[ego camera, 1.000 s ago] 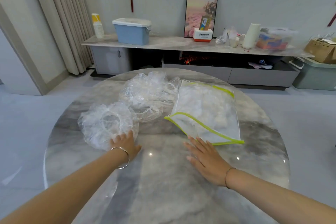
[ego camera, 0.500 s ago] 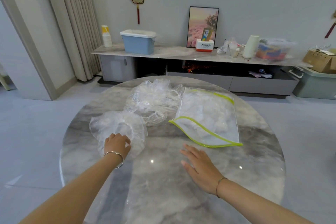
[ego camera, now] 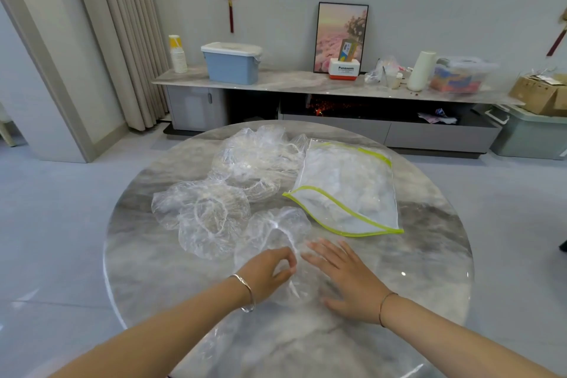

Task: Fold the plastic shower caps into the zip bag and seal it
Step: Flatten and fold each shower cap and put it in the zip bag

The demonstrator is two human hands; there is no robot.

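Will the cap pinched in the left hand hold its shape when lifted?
Probably not: the shower cap is thin crinkled film, so it should droop from the left hand. It looks very light, and may slide on the glossy table.

The room is bright, with soft, even light all over. The table (ego camera: 408,310) is shiny. A small white spot of glare sits near its right side, and a thin bright line runs along its left rim. Shadows are faint, with only a pale one by the right hand (ego camera: 352,279). The left hand (ego camera: 267,271) and the cap (ego camera: 276,230) it pinches look a bit smeared. The box (ego camera: 460,75) far right on the shelf (ego camera: 291,83) is blurry too. Near the edges the picture bends, so the curtain (ego camera: 129,40) leans.
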